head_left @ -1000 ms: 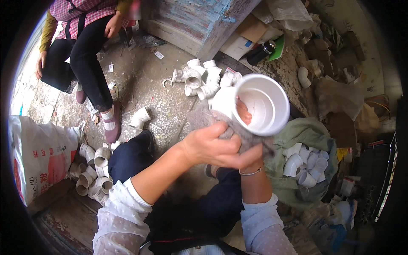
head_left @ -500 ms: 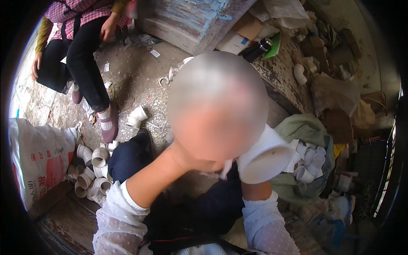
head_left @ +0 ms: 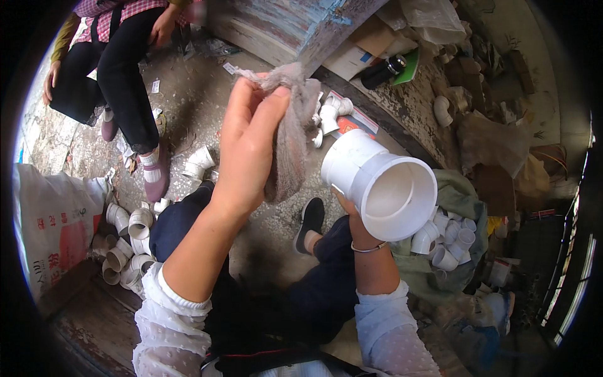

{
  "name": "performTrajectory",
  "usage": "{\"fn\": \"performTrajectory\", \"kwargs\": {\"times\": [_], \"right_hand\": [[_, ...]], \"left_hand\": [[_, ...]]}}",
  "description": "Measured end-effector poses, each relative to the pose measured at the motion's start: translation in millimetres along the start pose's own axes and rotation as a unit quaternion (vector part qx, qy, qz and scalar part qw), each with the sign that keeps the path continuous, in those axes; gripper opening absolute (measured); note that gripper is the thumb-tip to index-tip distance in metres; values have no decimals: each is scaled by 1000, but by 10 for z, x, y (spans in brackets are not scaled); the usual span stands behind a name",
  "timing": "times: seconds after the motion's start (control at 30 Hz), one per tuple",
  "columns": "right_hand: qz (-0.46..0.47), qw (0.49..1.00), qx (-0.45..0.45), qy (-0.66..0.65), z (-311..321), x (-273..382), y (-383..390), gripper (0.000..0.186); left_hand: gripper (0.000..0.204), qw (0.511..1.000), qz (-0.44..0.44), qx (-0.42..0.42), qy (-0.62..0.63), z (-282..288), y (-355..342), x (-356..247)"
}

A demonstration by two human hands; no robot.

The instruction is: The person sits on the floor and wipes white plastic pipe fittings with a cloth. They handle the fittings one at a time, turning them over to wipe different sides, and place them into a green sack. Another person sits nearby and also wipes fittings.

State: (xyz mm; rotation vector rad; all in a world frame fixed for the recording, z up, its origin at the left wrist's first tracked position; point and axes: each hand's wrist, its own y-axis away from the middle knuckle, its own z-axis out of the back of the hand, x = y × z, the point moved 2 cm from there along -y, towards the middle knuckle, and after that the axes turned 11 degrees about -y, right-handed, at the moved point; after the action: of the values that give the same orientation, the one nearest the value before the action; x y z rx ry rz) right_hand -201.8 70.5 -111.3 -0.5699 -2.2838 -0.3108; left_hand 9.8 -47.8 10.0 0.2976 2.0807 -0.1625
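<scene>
A crumpled grey-brown rag hangs from my left hand, pinched between thumb and fingers in front of me. To its right, my right hand holds up a white plastic pipe fitting. The fitting is tilted, with its wide open end toward me. Most of my right hand's fingers are hidden behind the fitting. Rag and fitting are apart. On the floor beyond them lie smaller white fittings, partly covered by the rag.
More white fittings are heaped at my left beside a white sack. A green sack of fittings stands at my right. A black flask lies beyond. Another person sits at the upper left, near a worn blue-painted wooden piece.
My left hand has moved up and left with the rag, apart from the fitting. The fitting has risen slightly and its open end faces me more. A blurred patch hid both hands before.
</scene>
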Motion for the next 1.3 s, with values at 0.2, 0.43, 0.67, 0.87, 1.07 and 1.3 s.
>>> {"fn": "performTrajectory", "kwargs": {"times": [0.2, 0.43, 0.67, 0.87, 1.07, 1.3], "right_hand": [[-7, 1000, -25, -2, -236, 81, -60, 38], [-39, 995, -94, -2, -508, 181, -219, 28], [30, 989, -102, 105, -476, 322, -304, 30], [-53, 994, -86, -47, -727, 424, -224, 36], [287, 913, -94, 275, -660, 546, -216, 25], [6, 998, -7, 58, -1015, 455, 22, 67]], "left_hand": [[21, 979, -139, -11, -146, -3, 94, -37], [31, 842, -363, -3, -400, -138, 213, -46], [53, 856, -179, 191, -445, -160, 381, -102], [25, 802, -289, 247, -461, -240, 463, 102], [33, 871, -49, 414, -260, -199, 390, 337], [31, 781, -342, 223, -473, -257, 441, 312]]}}
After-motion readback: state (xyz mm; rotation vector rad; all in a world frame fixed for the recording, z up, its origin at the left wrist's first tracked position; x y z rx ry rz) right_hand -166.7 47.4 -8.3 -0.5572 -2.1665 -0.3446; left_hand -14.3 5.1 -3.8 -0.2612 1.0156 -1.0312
